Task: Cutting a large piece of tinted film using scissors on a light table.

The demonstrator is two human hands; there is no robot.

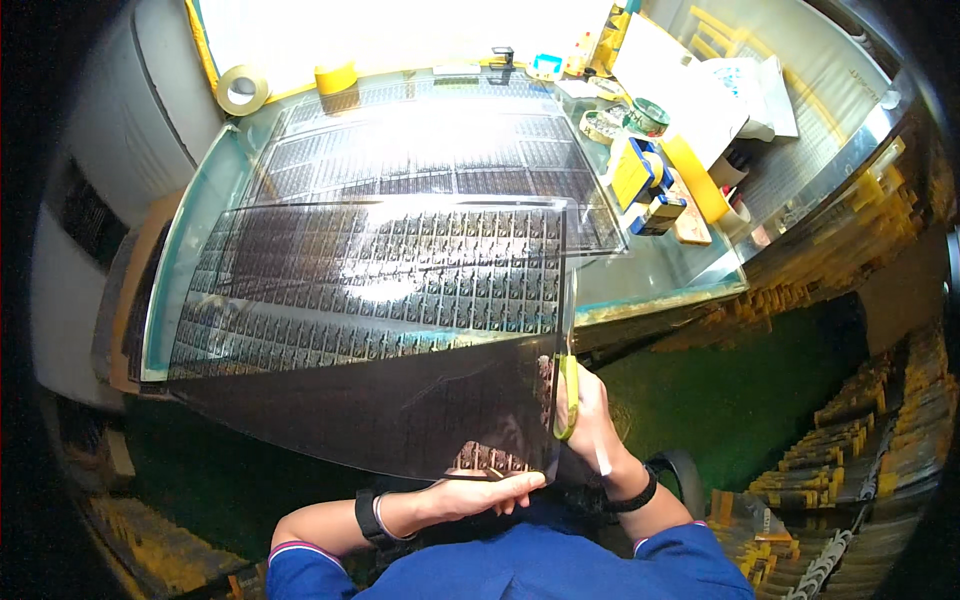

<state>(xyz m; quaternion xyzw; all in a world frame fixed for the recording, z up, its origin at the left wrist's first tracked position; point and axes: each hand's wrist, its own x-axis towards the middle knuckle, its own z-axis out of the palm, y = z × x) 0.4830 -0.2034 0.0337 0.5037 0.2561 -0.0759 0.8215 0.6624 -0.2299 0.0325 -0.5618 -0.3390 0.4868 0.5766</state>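
Note:
A large see-through film sheet (400, 395) with rows of small dark printed patterns spans from over the glass-topped table toward my body. Its near part hangs past the table's front edge. My left hand (492, 493) pinches the near right corner, thumb on top and fingers underneath. At the sheet's right edge, my right hand (592, 415) is closed around the yellow-green loop handle of what look like scissors (568, 398). Their thin blades point away from me along that edge; whether they touch the film I cannot tell. More printed film sheets (500, 155) lie overlapping farther back.
The table's glass edge (660, 302) runs along the front right. Tape rolls (242, 90), a blue-and-yellow tape dispenser (640, 180) and a green tape roll (648, 117) stand around the back and right. A bright panel glares behind. Stacked strips (850, 420) line the right side.

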